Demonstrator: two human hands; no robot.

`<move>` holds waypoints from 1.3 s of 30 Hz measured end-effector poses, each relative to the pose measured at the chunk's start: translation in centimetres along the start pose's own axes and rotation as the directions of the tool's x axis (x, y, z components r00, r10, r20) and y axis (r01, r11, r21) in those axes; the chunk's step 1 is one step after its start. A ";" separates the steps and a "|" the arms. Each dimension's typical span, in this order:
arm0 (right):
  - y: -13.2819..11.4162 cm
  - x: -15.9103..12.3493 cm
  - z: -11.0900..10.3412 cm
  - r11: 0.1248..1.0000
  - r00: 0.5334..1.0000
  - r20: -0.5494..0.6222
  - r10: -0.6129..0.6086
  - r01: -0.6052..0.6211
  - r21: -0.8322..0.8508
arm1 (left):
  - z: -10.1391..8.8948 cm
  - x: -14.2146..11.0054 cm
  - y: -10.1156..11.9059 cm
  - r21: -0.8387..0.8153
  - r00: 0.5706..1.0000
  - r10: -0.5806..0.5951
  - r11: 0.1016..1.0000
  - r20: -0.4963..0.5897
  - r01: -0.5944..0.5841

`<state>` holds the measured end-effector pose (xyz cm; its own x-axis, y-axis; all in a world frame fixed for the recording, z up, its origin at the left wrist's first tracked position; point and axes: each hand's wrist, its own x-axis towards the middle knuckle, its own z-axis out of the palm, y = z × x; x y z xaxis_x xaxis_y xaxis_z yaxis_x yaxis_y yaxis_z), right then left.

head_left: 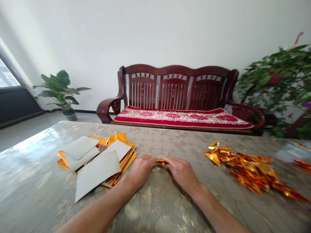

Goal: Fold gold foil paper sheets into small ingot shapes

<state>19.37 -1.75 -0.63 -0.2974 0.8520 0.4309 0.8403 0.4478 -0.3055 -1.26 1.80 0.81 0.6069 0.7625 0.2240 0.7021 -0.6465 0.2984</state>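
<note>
Daylight from the window (7, 75) at left lit the room brightly, throwing white glare across the tabletop (167, 207); the edges looked stretched, and the right-hand foliage (279, 81) was soft.

Person, one. Left hand (142, 170) and right hand (182, 173): both bare. Left forearm (103, 204) and right forearm (215, 207): both uncovered as far as they show; each narrows at the wrist and widens toward the elbow. Fingernails: too small to tell.

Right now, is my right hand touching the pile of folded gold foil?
Apart: the head view shows bare table between your right hand and the foil pile.
</note>
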 end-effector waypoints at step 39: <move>0.1 -0.1 -0.9 0.987 0.986 -0.038 -0.162 0.161 -0.009 | 1.3 0.3 -0.5 -0.347 0.985 -0.174 0.924 -0.012 0.159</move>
<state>19.91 -2.01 0.05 -0.4119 0.7575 0.5065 0.7854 0.5770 -0.2243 -0.96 2.34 -0.52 0.4710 0.8637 0.1795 0.6166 -0.4678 0.6332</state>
